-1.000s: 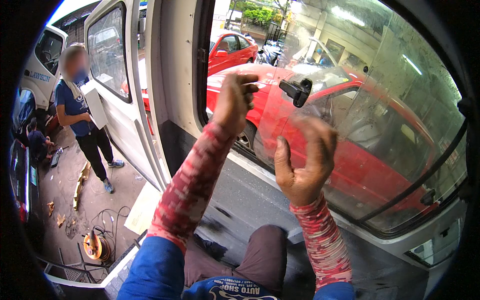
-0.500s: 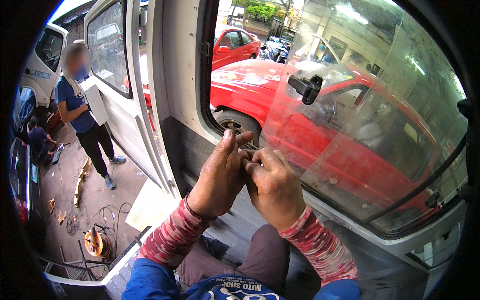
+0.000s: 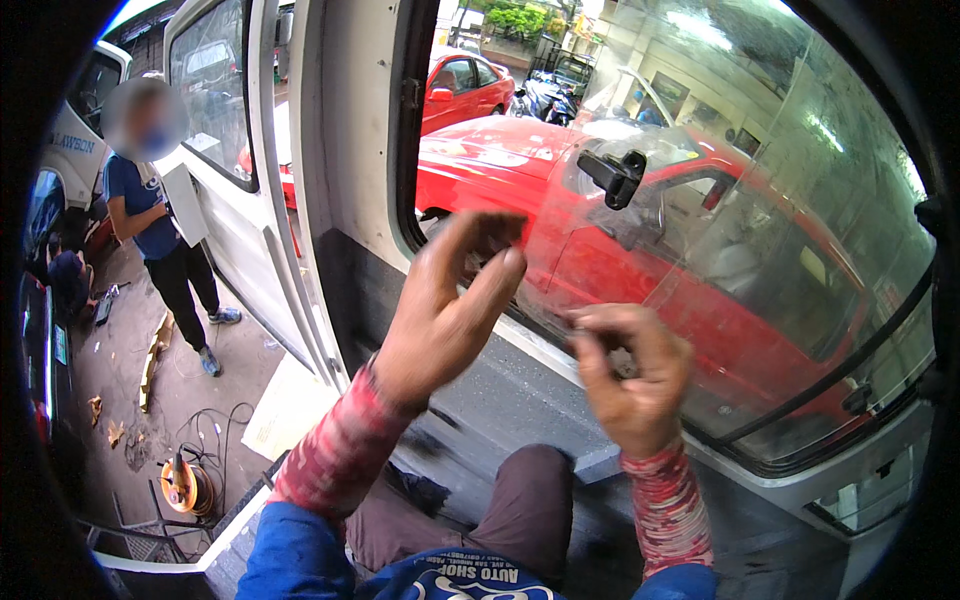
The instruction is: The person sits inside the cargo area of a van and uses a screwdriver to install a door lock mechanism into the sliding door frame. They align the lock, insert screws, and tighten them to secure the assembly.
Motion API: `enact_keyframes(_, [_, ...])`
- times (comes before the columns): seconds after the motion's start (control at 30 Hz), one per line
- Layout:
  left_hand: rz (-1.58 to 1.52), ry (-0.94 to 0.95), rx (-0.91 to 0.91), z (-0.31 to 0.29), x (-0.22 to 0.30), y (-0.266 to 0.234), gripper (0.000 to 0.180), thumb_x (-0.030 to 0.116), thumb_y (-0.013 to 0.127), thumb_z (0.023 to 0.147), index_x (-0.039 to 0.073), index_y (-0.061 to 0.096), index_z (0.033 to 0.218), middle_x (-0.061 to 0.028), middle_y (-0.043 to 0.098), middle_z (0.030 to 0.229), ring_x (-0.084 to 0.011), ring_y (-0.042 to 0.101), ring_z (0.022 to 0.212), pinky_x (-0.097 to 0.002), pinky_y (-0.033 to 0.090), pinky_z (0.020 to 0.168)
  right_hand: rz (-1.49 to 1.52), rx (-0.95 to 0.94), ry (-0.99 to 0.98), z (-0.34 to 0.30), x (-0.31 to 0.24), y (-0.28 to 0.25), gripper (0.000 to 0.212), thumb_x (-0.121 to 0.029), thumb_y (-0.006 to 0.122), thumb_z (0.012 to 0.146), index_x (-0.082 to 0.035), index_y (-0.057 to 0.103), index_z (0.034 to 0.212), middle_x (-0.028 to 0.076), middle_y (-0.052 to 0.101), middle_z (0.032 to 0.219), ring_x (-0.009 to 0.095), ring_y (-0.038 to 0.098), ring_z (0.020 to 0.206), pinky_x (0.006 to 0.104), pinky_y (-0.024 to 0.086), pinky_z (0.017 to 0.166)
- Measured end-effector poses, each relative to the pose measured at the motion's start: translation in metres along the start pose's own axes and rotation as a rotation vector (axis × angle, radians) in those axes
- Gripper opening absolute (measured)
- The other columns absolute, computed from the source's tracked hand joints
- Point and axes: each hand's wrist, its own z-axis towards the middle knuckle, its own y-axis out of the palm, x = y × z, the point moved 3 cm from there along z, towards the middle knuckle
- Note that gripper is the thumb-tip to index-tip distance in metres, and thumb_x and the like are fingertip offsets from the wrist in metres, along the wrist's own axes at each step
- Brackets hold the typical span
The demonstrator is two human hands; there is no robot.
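Far left: dark car [image 3: 40, 335], crouching person [image 3: 68, 280] and white truck [image 3: 84, 175], all outdoors. Next right: standing co-worker [image 3: 132, 205] in blue shirt and black trousers, with white box-shaped object [image 3: 182, 200] against the body; orange cable reel [image 3: 180, 492] on the ground [image 3: 240, 375] below. Then: white vehicle door [image 3: 240, 230], swung open, with pale flat sheet [image 3: 285, 415] near its lower edge. At centre: left hand [image 3: 428, 330], raised and blurred in front of the window opening, with thumb apart from loosely bent fingers; grip narrow. Beyond, outside: red vehicle [image 3: 490, 155]. Slightly right: black fitting [image 3: 615, 180], mounted on glass pane [image 3: 735, 345], higher than both hands and apart from both. Below fitting: right hand [image 3: 635, 395], also raised, with thumb and forefinger nearly meeting and other fingers curled; inside of this grip partly hidden, cannot tell whether empty or holding. Along both forearms: red-and-white patterned sleeves [image 3: 320, 465]. Far right: thin black bar [image 3: 832, 374], slanting across the lower part of the pane.
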Motion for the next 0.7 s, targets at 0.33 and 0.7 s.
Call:
enact_keyframes(0.33, [-0.371, 0.182, -0.407, 0.119, -0.022, 0.021, 0.067, 0.035, 0.075, 0.087, -0.003, 0.055, 0.138, -0.0111, 0.064, 0.126, -0.0179, 0.059, 0.114, -0.0327, 0.048, 0.099, 0.184, 0.203, 0.107, 0.008, -0.017, -0.062, 0.013, 0.011, 0.062, 0.090, 0.002, 0.060, 0.099, 0.010, 0.067, 0.093, 0.012, 0.067, 0.077, 0.0244, 0.055, 0.071])
enact_keyframes(0.7, [-0.407, 0.111, -0.406, 0.127, -0.024, 0.032, 0.043, 0.014, 0.083, 0.081, -0.001, 0.066, 0.119, -0.0048, 0.072, 0.105, -0.0129, 0.067, 0.091, -0.0284, 0.055, 0.083, -0.116, 0.217, 0.010, 0.044, -0.013, -0.068, 0.007, 0.002, 0.071, 0.088, -0.001, 0.065, 0.089, 0.001, 0.066, 0.079, 0.005, 0.060, 0.068, 0.0214, 0.049, 0.063])
